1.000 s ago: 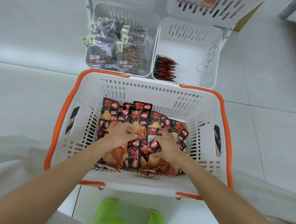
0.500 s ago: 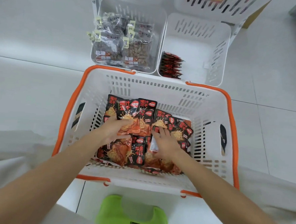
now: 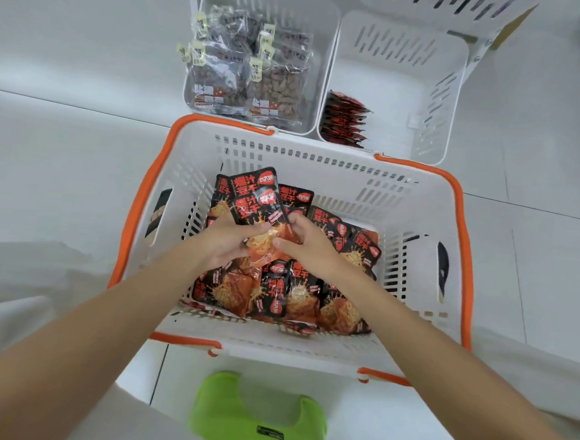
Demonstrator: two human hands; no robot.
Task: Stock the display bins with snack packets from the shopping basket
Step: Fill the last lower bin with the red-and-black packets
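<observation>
Head | left hand (image 3: 227, 243) and right hand (image 3: 310, 247): fingers curled, pinching packets (image 3: 255, 200) between them | over basket (image 3: 319, 167)

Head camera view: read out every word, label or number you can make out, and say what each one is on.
"爆汁豆干": on the held packets gripped by the left hand and right hand, and on the loose packets in the shopping basket.
Red oval logo on those packets: too blurred.
Yellow tags on the clear bags: too blurred.
Black label on the green stool: too small.
</observation>
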